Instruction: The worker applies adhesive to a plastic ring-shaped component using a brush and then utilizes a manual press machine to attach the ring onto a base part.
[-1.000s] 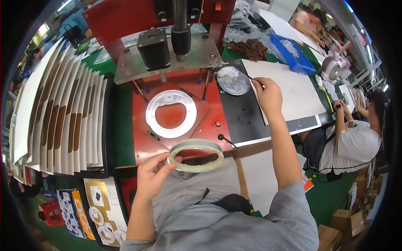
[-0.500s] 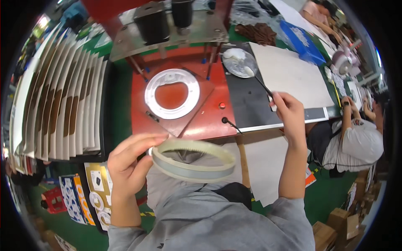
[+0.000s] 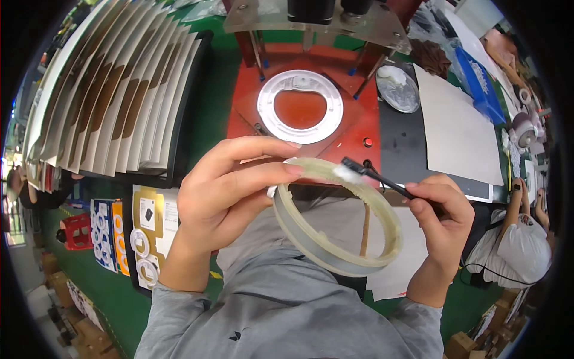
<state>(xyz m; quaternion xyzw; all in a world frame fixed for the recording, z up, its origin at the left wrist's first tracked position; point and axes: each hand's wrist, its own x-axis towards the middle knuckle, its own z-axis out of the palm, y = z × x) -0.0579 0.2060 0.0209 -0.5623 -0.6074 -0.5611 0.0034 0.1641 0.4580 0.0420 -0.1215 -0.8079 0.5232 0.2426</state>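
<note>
My left hand [image 3: 221, 194] grips a pale yellowish plastic ring gear [image 3: 311, 242] by its left edge, thumb below and fingers on top. Teeth line the ring's inner wall, and a grey band runs round its outside. Pinched in my right hand [image 3: 441, 218] is a thin black brush [image 3: 385, 181]. Its head, loaded with white paste, lies at the toothed inner wall on the ring's far side. A white round plate [image 3: 269, 116] with a wide opening rests on the red press base [image 3: 239, 105] beyond my hands.
A clear dish [image 3: 399, 99] with white paste stands right of the press, beside a pale sheet [image 3: 457, 125]. Upright cardboard dividers [image 3: 113, 119] fill a black crate at left. A blue tray [image 3: 478, 84] lies far right. Another person [image 3: 523, 245] sits at the right.
My right hand has brought the brush from near the dish down and left to the ring. The ring has been raised and tilted, and my view has shifted left.
</note>
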